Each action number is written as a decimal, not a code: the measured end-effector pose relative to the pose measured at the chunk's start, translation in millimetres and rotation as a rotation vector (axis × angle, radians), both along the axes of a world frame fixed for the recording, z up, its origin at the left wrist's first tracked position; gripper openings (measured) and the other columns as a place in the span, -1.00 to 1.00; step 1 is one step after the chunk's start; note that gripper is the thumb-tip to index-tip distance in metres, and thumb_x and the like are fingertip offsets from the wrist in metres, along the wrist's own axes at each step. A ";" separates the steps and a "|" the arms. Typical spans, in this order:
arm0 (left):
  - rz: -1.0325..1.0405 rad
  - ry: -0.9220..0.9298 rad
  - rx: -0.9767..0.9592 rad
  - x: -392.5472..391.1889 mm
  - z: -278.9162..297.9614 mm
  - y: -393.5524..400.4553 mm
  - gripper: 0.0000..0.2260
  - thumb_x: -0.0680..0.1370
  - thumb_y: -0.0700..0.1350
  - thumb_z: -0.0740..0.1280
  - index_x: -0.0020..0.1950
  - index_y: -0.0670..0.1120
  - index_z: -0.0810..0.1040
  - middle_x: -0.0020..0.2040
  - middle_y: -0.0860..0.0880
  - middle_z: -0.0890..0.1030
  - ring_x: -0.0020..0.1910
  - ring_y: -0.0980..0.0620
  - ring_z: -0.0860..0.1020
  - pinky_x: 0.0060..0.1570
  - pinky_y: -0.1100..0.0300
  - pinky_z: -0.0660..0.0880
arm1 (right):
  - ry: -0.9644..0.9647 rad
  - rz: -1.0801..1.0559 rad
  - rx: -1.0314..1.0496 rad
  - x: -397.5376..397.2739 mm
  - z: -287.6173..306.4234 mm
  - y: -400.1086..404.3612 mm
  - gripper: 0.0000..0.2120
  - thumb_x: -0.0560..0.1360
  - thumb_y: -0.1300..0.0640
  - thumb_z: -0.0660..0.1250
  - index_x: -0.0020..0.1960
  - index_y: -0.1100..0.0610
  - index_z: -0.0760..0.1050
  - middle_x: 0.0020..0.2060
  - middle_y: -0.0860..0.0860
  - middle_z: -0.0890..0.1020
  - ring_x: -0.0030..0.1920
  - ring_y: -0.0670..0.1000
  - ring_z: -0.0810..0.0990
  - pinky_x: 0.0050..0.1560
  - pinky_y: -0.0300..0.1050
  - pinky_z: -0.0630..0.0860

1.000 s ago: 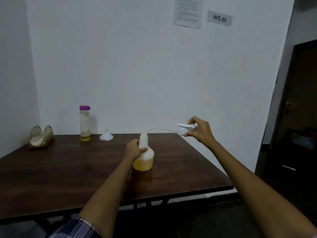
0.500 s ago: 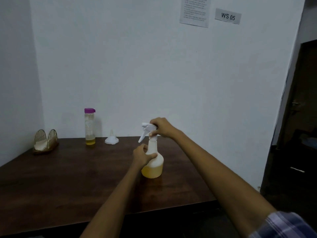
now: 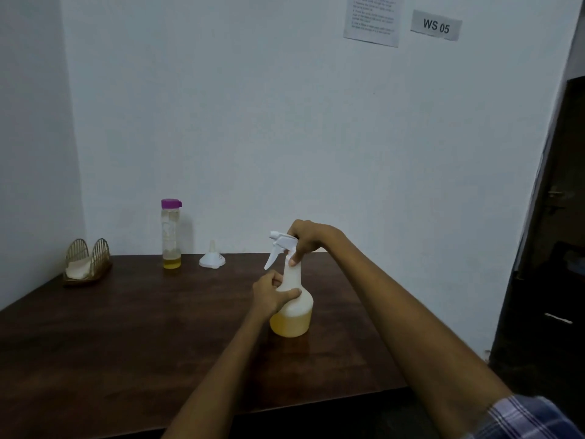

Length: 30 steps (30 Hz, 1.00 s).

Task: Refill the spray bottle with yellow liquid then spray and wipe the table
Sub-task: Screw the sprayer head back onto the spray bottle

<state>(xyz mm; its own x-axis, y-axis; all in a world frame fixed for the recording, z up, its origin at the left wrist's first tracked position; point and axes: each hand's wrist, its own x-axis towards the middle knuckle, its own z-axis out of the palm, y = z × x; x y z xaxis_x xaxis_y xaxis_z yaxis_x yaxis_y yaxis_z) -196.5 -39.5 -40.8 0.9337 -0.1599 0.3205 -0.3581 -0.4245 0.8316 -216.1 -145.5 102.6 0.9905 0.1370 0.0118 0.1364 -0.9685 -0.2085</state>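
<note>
- Right fingers (image 3: 295,260) pinch the collar of the sprayer (image 3: 280,247), now seated on the neck; a second ago the right hand (image 3: 311,237) held it off to the right, tube trailing.
- Left fingers (image 3: 289,293) wrap the neck of the bottle (image 3: 292,315), as before.
- Bottle stands centre frame on the counter (image 3: 126,327), yellow liquid low inside.
- Funnel (image 3: 212,259) and flask (image 3: 171,234) stand left of centre, at the counter's back edge.
- Refill looks done; tightening likely next.
</note>
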 end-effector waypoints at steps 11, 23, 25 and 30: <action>0.027 -0.041 0.020 3.9 -3.0 -2.9 -0.66 0.34 0.02 0.51 -0.14 -0.08 0.40 -0.18 0.06 0.48 -0.17 0.08 0.46 -0.34 0.34 0.33 | -0.307 -0.319 0.126 -4.4 -32.9 8.6 -0.58 0.36 -0.12 0.46 -0.09 0.14 0.35 -0.13 0.04 0.60 -0.11 0.07 0.65 -0.15 -0.16 0.50; 0.061 -0.015 0.015 -1.5 -2.3 -4.9 -0.65 0.36 0.02 0.50 -0.11 -0.09 0.39 -0.10 -0.02 0.52 -0.12 0.02 0.49 -0.20 0.17 0.41 | -0.370 -0.205 0.727 -19.2 -60.1 -18.5 -0.51 0.29 0.13 0.57 0.14 0.23 0.49 0.01 0.09 0.61 0.01 0.04 0.59 -0.26 -0.30 0.45; 0.080 -0.026 0.043 -4.7 -1.6 -7.1 -0.65 0.37 0.04 0.48 -0.08 -0.09 0.38 -0.04 -0.07 0.55 -0.06 -0.01 0.52 -0.22 0.19 0.39 | -0.389 -0.221 0.717 -17.2 -64.7 -16.7 -0.39 0.27 0.04 0.58 0.21 0.17 0.41 0.00 0.07 0.58 0.00 0.04 0.57 -0.29 -0.29 0.42; 0.110 -0.094 0.229 -5.9 4.2 -10.0 -0.53 0.42 0.11 0.43 0.14 -0.17 0.40 0.08 -0.10 0.50 0.10 -0.08 0.49 -0.05 0.10 0.46 | -0.364 -0.154 0.775 -14.9 -68.1 -16.5 -0.41 0.41 0.15 0.48 0.36 0.15 0.30 0.15 0.13 0.58 0.16 0.08 0.56 0.02 -0.15 0.51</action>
